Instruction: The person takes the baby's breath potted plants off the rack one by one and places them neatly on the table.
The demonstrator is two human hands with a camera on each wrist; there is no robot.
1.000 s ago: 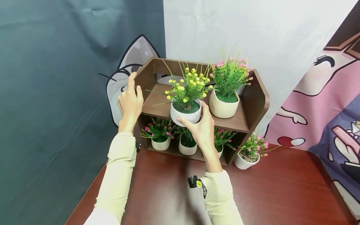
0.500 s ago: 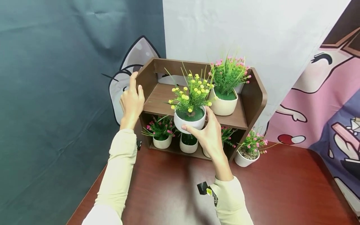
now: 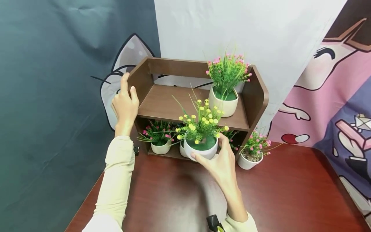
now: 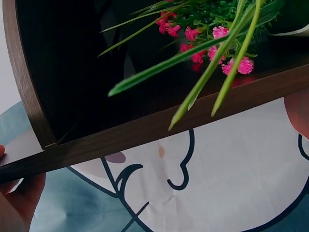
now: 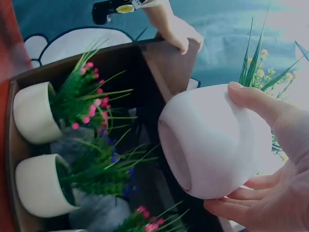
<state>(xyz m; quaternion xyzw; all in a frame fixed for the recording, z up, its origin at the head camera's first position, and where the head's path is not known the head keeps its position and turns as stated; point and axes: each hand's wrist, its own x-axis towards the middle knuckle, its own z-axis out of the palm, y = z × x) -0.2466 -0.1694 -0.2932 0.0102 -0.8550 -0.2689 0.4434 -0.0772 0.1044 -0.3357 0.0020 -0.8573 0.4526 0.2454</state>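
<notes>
My right hand [image 3: 225, 167] holds a round white flowerpot [image 3: 200, 154] with yellow artificial flowers, thumb on the near side and fingers round its far side. The pot is in the air in front of the brown two-tier shelf [image 3: 169, 101]. In the right wrist view the pot's underside [image 5: 175, 154] shows. My left hand [image 3: 126, 106] grips the upper edge of the shelf's left side panel [image 3: 140, 80]; the left wrist view shows fingers [image 4: 30, 195] against that board. On the upper tier stands a cream pot [image 3: 224, 104] with pink flowers.
Several potted plants stand in the lower tier, among them a pink-flowered one [image 3: 160, 147] at its left. Another white pot [image 3: 249, 161] stands on the red-brown table [image 3: 284, 193], right of the shelf. Printed curtains [image 3: 72, 96] hang behind.
My right hand has brought the yellow-flowered pot down and toward me, away from the upper tier's front edge. My left hand stays on the side panel; the head view has shifted slightly.
</notes>
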